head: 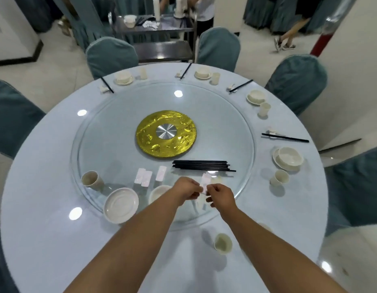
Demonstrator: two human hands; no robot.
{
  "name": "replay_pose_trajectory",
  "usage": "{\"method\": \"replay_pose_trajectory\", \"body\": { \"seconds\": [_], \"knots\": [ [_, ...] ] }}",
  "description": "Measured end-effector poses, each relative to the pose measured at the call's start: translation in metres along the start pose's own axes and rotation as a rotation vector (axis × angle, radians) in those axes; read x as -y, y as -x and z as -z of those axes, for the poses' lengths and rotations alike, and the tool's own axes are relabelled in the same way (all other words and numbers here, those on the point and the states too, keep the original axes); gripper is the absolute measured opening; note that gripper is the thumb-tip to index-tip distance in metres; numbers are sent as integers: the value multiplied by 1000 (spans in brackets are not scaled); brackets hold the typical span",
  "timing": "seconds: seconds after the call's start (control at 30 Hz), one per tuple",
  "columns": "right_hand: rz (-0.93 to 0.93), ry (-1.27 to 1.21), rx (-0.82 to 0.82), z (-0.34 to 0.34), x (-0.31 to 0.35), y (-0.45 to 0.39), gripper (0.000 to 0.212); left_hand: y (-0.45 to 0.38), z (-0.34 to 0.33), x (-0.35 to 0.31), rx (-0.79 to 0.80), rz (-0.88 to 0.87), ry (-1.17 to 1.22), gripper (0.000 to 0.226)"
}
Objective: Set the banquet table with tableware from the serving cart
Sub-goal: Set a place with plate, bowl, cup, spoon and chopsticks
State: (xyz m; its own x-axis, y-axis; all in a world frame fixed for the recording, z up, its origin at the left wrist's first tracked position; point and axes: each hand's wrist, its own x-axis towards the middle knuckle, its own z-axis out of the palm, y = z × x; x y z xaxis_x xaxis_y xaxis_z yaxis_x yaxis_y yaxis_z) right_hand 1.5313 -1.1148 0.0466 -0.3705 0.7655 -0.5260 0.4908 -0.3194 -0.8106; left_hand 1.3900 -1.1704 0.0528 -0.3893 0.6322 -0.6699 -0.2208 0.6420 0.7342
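Head view looks down over a round banquet table (pixel 46 240) covered in pale blue cloth, with a glass turntable (pixel 111 127) on it and a gold disc (pixel 166 138) at its centre. Both bare forearms reach in from the near edge and meet over the near side of the glass. The left hand (pixel 186 191) and the right hand (pixel 222 195) have their fingers curled and together pinch a small white chopstick rest (pixel 205 187) between them, held just above the glass. Just beyond the hands lies a bundle of black chopsticks (pixel 202 166), pointing left to right. To the left of the hands three more white rests (pixel 145 176) lie on the glass, and nearer still sit an empty saucer (pixel 121 205) and a bowl (pixel 158 193) partly hidden by the left forearm. A cream cup (pixel 92 180) stands at the left rim of the glass, and another cup (pixel 223 243) stands on the cloth near the right forearm. Along the far and right edges, settings are laid: bowl on saucer (pixel 288 158), cup (pixel 279 177), and chopsticks on a rest (pixel 284 137). Teal-covered chairs (pixel 111 56) ring the table, and the steel serving cart (pixel 162 39) stands beyond the far edge, carrying more white ware.
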Motion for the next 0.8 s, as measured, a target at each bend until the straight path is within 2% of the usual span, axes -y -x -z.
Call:
{"method": "replay_pose_trajectory", "body": {
  "seconds": [0.13,0.27,0.4,0.47,0.57,0.63,0.73,0.8],
  "knots": [
    [-72,-75,-76,38,-31,7,11,4,-45,9,71,10,-51,11],
    [-127,-125,-146,70,-53,5,10,0,-83,5,124,55,-45,16],
    [-161,-100,-229,117,-80,-7,13,-15,-120,1,63,55,-175,11],
    [-190,-128,-246,139,-90,-14,14,-24,-130,-1,45,3,-374,15],
    [-226,-160,-269,170,-106,-30,15,-44,-144,-1,13,-126,-752,35],
    [-246,-127,-272,186,-116,-41,14,-57,-152,2,24,-158,-920,39],
    [-280,-52,-257,203,-129,-57,10,-78,-166,2,69,-205,-1100,27],
    [-292,25,-228,211,-137,-70,11,-92,-178,3,134,-242,-1217,41]
  ]
}}
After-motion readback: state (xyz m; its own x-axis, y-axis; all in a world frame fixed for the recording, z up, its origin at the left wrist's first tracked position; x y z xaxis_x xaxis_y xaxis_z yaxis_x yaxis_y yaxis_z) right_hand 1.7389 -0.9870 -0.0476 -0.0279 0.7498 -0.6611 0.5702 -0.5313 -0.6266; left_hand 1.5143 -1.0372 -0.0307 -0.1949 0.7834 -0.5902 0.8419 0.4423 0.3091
